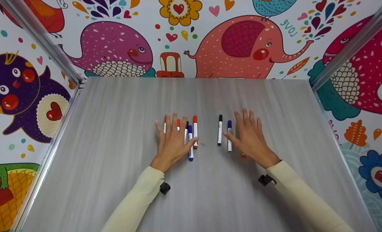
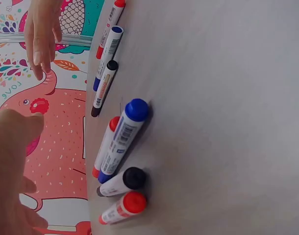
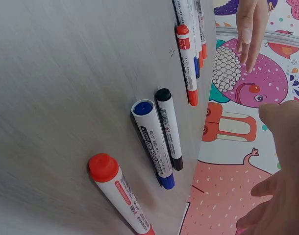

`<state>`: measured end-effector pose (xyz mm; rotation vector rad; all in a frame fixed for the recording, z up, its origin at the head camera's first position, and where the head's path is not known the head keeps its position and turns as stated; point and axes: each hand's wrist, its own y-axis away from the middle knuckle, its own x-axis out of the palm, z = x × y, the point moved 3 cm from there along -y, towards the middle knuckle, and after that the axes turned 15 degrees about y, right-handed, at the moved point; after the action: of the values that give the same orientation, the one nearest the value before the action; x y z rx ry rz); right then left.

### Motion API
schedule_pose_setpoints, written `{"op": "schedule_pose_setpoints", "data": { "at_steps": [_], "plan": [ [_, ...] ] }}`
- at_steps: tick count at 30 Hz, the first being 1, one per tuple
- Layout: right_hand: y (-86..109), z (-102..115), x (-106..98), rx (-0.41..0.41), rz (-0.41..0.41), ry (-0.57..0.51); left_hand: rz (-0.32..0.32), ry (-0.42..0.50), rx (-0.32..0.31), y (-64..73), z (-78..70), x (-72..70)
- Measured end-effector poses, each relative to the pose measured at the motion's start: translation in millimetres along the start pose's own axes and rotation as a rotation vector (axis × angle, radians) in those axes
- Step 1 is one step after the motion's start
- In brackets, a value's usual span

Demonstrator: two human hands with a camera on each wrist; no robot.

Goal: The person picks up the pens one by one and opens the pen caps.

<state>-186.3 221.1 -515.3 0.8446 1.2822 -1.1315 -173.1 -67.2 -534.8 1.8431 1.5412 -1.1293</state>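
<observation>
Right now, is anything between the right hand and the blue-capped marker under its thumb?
Nothing visible is. In the head view, the right hand has its thumb across the blue-capped marker; the black-capped marker lies beyond, toward the left hand.

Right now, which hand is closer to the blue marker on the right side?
The right hand: seen from above, its thumb crosses over the blue marker. The left hand is farther away, to the left, over the other markers.
</observation>
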Motion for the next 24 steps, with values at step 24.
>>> {"op": "schedule_pose_setpoints", "data": {
  "at_steps": [24],
  "plan": [
    [-9.4, 36.5, 10.7, -0.17, -0.07, -0.288, -0.2, 0.204, 0.116, 33.2, 32.7, -5.2]
  ]
}}
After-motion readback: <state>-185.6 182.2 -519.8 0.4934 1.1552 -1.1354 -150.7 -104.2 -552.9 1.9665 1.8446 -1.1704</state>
